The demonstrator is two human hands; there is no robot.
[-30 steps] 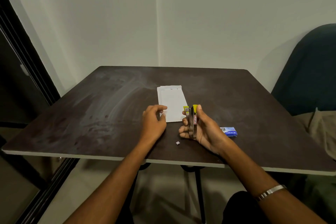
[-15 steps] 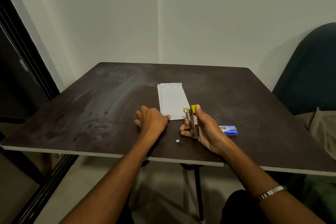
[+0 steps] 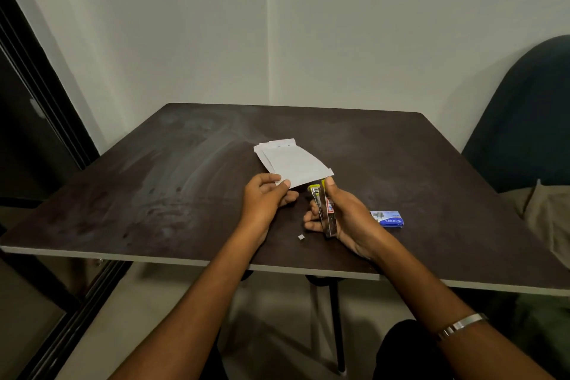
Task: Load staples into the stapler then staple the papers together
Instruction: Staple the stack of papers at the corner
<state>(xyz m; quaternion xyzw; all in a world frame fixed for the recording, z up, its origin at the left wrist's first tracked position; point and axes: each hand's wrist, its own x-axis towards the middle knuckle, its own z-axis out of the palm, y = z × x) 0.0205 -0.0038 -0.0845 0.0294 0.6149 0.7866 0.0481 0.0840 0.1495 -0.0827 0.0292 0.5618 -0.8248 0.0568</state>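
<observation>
Dark desk, plain walls. Left hand pinches the papers at their near corner: thin, floppy sheets, support near the edge. Right hand grip wraps the stapler: rigid, metal, probably slick.

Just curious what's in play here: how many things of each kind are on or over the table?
Papers: 1 stack
Stapler: 1
Staple box: 1
Small white scrap: 1
Total: 4
</observation>
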